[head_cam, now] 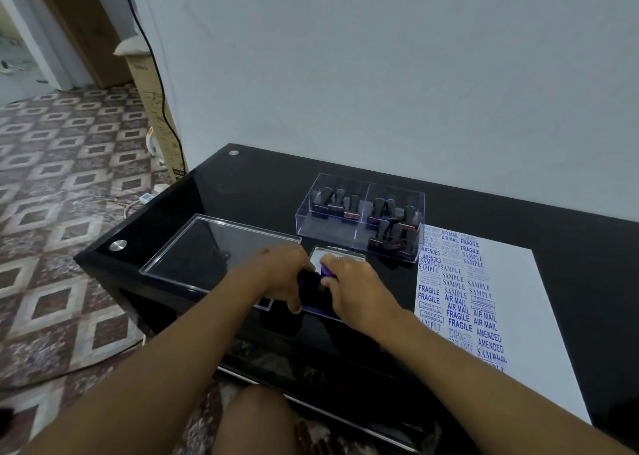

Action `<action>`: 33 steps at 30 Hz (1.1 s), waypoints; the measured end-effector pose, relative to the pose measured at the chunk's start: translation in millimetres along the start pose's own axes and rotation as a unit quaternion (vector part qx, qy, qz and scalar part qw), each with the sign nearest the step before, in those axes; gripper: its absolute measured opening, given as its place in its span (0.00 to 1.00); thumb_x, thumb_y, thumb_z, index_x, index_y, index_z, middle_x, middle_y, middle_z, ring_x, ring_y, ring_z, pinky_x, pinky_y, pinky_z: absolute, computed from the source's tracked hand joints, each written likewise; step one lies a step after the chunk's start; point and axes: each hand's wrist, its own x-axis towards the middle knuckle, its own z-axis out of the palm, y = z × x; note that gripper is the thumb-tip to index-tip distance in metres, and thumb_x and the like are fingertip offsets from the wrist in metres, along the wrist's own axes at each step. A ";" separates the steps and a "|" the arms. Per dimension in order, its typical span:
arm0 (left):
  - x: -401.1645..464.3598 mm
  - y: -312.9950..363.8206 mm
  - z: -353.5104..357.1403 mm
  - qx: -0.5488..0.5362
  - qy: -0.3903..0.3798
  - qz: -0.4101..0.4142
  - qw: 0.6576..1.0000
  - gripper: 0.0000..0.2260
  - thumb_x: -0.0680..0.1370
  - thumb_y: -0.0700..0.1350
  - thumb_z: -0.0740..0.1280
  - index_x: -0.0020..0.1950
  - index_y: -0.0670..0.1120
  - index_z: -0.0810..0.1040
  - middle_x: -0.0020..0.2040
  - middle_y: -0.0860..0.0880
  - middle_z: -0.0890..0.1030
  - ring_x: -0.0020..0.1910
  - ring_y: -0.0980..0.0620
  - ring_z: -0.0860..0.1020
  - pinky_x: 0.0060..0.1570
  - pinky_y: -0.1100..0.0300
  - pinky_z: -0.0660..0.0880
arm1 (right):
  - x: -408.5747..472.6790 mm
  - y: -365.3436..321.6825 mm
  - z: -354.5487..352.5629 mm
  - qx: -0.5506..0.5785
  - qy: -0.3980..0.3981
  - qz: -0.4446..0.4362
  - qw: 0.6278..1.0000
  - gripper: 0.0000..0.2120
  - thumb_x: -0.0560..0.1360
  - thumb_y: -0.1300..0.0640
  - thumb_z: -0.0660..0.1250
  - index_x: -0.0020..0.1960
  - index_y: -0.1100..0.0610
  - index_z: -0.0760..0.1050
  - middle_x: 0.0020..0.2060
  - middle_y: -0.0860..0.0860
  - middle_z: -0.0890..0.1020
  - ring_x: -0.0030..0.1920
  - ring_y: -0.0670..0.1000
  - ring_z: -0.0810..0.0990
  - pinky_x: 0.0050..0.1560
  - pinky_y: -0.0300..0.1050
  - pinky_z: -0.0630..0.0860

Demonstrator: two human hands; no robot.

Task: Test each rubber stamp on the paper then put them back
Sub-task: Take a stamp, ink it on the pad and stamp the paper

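1. On the black glass table (484, 219), near its front edge, we saw both hands meet over a dark ink pad (313, 294) with a purple rim.
2. The left hand (281, 275) lay across the pad's left side, fingers curled down over its edge and gripping it.
3. The right hand (356, 290) had its fingers closed round a small purple object (325, 269); we could not tell whether it was a stamp handle or part of the pad's lid, as most of it was hidden.
4. Just behind the hands sat a white label or card (340, 256) with dark print, too blurred to read.
5. The rubber stamps (349, 205) stood upright in a clear plastic box (359, 218) farther back: dark rounded handles on reddish-brown bases, grouped in two compartments.
6. The box's clear lid (214, 247) lay flat to the left, touching the pad area.
7. The white paper (511, 309) lay to the right, its left strip covered in blue impressions reading SAMPLE, FRAGILE, AIR MAIL, AMENDED and EXPRESS, some crisp and bold, others faint.
8. The box's front right corner just overlapped the paper's top left corner.
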 end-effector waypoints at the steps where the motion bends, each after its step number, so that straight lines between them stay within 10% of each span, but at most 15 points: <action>1: -0.4 0.3 -0.9 0.001 -0.002 -0.002 1.000 0.29 0.62 0.53 0.78 0.62 0.53 0.77 0.59 0.52 0.73 0.59 0.49 0.71 0.60 0.47 0.71 | 3.2 0.6 -3.0 0.015 -0.005 0.005 1.000 0.06 0.79 0.58 0.62 0.43 0.54 0.68 0.41 0.50 0.76 0.40 0.51 0.73 0.42 0.42 0.69; 6: 0.7 6.9 -1.8 0.019 -0.021 -0.020 0.999 0.31 0.63 0.56 0.77 0.64 0.53 0.75 0.61 0.52 0.71 0.61 0.48 0.71 0.61 0.49 0.70 | -5.7 4.8 -26.5 0.076 0.011 0.014 0.997 0.02 0.79 0.59 0.64 0.47 0.55 0.73 0.38 0.46 0.75 0.36 0.41 0.72 0.37 0.30 0.65; 12: 13.6 44.9 -17.2 -0.028 0.008 0.008 1.000 0.41 0.67 0.57 0.76 0.76 0.50 0.63 0.73 0.50 0.64 0.71 0.47 0.64 0.68 0.50 0.65 | -34.3 34.5 -69.2 0.028 0.052 0.018 0.998 0.02 0.78 0.59 0.64 0.48 0.57 0.74 0.40 0.52 0.79 0.38 0.50 0.73 0.41 0.45 0.69; 33: 156.2 216.4 -26.0 -0.090 -0.017 0.160 0.983 0.40 0.69 0.52 0.77 0.76 0.47 0.62 0.75 0.50 0.63 0.72 0.48 0.65 0.69 0.52 0.65 | -51.0 241.4 -178.9 -0.033 0.069 0.193 0.978 0.08 0.80 0.59 0.63 0.59 0.55 0.74 0.47 0.52 0.78 0.46 0.51 0.76 0.45 0.40 0.69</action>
